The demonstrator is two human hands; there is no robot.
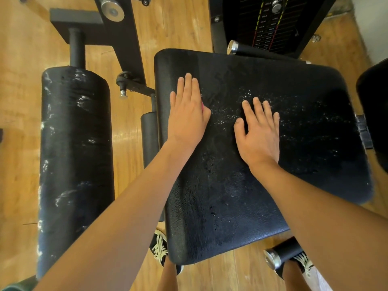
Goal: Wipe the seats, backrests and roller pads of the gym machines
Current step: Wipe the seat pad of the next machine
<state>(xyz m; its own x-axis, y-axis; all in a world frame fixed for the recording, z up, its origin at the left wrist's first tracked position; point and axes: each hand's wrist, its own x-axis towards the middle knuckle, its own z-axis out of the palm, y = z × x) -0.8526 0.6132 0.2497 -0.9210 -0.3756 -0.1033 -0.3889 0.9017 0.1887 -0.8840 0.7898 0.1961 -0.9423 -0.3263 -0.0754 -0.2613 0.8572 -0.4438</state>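
A black padded seat (241,196) fills the middle of the view, wet with droplets across its far half. My left hand (186,114) lies flat on the seat's left part, fingers straight; a sliver of something pink (202,106) shows under its right edge. My right hand (259,131) rests flat on the seat's middle, fingers straight and slightly spread, holding nothing. A long black roller pad (75,164) with white scuffs lies to the left of the seat.
The weight stack (266,24) stands at the back right behind a chrome-capped handle (234,47). Black frame bars (123,38) run at the back left over a wooden floor (19,101). Another handle (281,254) and my shoes are below the seat. A second black pad (375,114) is at the right edge.
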